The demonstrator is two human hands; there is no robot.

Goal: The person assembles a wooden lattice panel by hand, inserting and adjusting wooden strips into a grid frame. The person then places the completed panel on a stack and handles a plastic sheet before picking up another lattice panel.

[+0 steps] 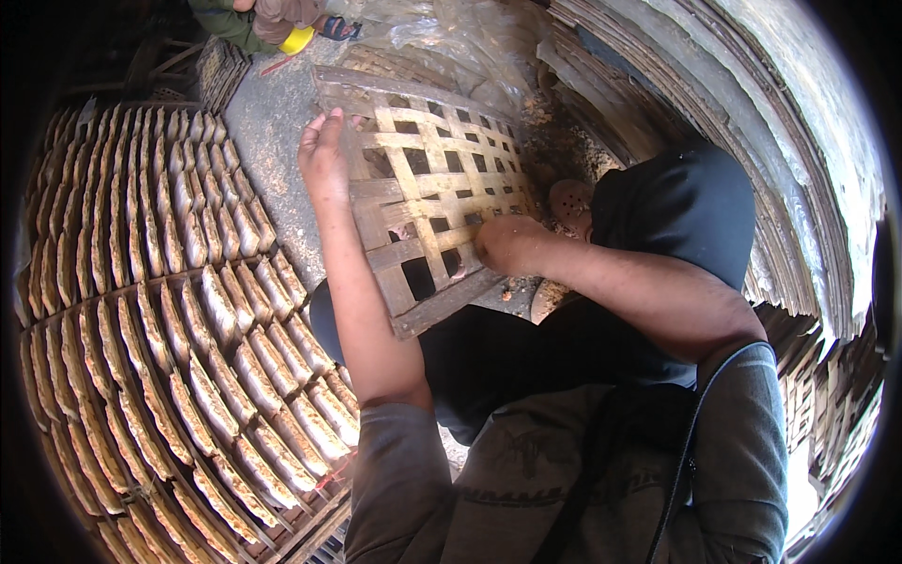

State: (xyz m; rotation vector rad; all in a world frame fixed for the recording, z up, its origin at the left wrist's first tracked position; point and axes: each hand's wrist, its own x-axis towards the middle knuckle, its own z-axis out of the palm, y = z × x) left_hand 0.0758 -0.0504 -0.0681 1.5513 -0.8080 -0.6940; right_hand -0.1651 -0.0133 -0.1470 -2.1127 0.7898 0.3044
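Note:
A woven bamboo rack (pixel 423 179) with a slatted frame stands tilted over my lap, its open lattice facing me. My left hand (pixel 324 155) grips its left edge near the far corner, thumb on the near face. My right hand (pixel 512 246) is curled against the lattice near the lower right part of the rack. Its fingertips are hidden, so what they hold, if anything, does not show. Dark floor and bits of pink show through the square gaps in the weave.
At left, large racks hold rows of browned, pale-sided slabs (pixel 254 376). Stacked thin boards and sheets (pixel 695 122) rise at right. Crumbs litter the floor (pixel 272 132) and the space by my foot. Clear plastic sheeting (pixel 451 47) lies ahead. Another person (pixel 272 19) sits at top left.

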